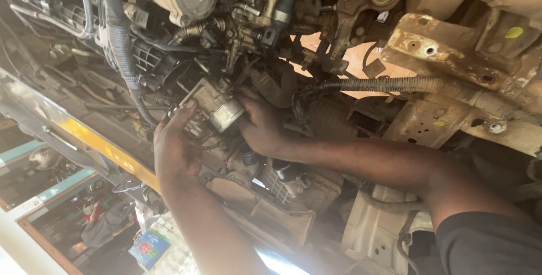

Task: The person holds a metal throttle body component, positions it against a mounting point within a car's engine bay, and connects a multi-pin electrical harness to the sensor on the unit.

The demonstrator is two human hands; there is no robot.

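One corrugated hose (pixel 121 43) hangs leftmost. The left hand (pixel 175 148) cups one grey metal motor unit (pixel 217 108), fingers curled around its edge beneath the engine. The right hand (pixel 261 125) grips its far side, fingertips hidden. One rusty bracket (pixel 440 49) sits rightmost.
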